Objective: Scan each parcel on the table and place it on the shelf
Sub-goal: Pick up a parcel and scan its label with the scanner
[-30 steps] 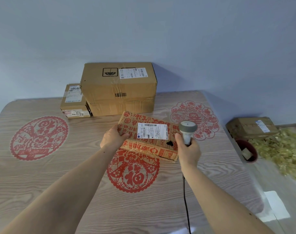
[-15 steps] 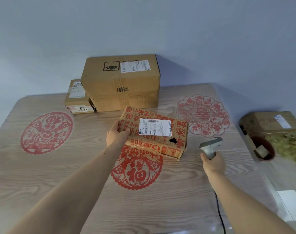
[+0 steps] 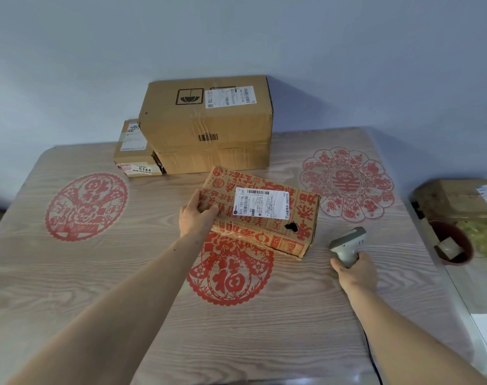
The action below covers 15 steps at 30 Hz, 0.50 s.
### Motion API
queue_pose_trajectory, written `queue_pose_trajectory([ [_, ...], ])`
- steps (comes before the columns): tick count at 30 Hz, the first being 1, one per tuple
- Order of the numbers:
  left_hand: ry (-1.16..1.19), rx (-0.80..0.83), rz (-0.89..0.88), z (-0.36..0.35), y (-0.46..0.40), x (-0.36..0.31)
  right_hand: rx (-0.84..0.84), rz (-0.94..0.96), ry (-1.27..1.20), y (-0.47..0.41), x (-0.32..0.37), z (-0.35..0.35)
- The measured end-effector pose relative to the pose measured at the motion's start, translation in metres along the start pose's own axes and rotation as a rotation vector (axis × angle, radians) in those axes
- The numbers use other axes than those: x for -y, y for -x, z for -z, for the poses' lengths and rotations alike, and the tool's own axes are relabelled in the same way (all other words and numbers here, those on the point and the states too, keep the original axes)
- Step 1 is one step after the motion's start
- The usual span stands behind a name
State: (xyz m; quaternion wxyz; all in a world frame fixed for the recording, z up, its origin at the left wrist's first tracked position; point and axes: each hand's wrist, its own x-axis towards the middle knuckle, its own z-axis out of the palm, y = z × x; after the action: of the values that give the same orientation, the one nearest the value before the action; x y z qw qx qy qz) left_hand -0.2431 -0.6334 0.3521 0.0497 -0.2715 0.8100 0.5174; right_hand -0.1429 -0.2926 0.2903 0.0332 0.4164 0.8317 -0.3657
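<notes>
Wood-grain table (image 3: 70,287), red paper-cut motifs (image 3: 85,207); blue wall (image 3: 98,51).

The table (image 3: 98,287) is showing a pale wood-grain finish, smooth and faintly sheened, with red paper-cut style motifs. The parcel (image 3: 264,218) is looking like matt red-printed cardboard under glossy tape, bearing a white paper label (image 3: 260,202). The scanner (image 3: 348,243) is appearing as smooth grey plastic.

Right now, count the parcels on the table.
3: red-printed parcel in the left hand, big plain box at the back, small box beside it. Others may hide behind.
</notes>
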Motion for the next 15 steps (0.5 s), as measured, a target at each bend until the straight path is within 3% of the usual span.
queue_pose_trajectory([
  [10, -0.049, 0.027, 0.006, 0.003, 0.007, -0.007, 0.001, -0.057, 0.068, -0.001, 0.001, 0.002],
  [15, -0.077, -0.004, 0.001, 0.001, 0.009, -0.009, -0.152, 0.069, 0.090, 0.024, 0.019, 0.016],
])
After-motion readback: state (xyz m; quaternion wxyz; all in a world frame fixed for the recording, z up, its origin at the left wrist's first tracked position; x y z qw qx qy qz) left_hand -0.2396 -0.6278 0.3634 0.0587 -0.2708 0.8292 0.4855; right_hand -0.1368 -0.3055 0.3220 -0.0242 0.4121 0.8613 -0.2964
